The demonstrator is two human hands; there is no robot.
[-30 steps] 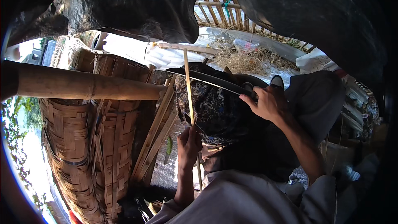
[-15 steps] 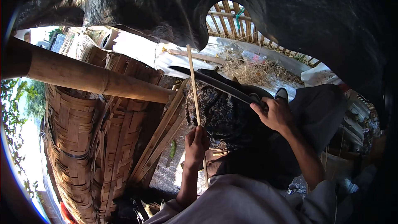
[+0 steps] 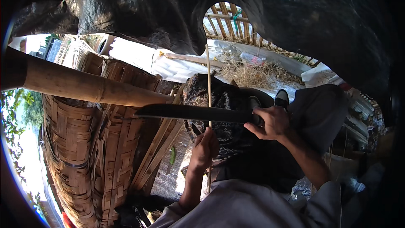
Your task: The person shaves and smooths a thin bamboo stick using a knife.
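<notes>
A thin pale bamboo strip [image 3: 209, 76] stands nearly upright in front of me. My left hand [image 3: 205, 147] pinches it below its middle, and its lower end runs down to my lap. My right hand [image 3: 272, 122] is closed round the handle of a machete [image 3: 190, 113]. The long dark blade points left and lies across the strip just above my left fingers, crossing in front of it. Whether the edge bites into the strip I cannot tell. Beneath the blade, a dark patterned cloth [image 3: 225, 143] covers my leg.
Rolled woven bamboo mats [image 3: 69, 139] stand at the left, below a thick bamboo pole [image 3: 93, 88]. Split bamboo slats [image 3: 158, 152] lean beside them. Black sheeting [image 3: 147, 8] hangs overhead. Dry straw [image 3: 253, 74] and a bamboo fence [image 3: 230, 21] lie beyond my shoe [image 3: 281, 98].
The machete has come down along the strip toward my left hand, its blade turning from slanted to nearly level. The strip now stands straighter, its top farther right.
</notes>
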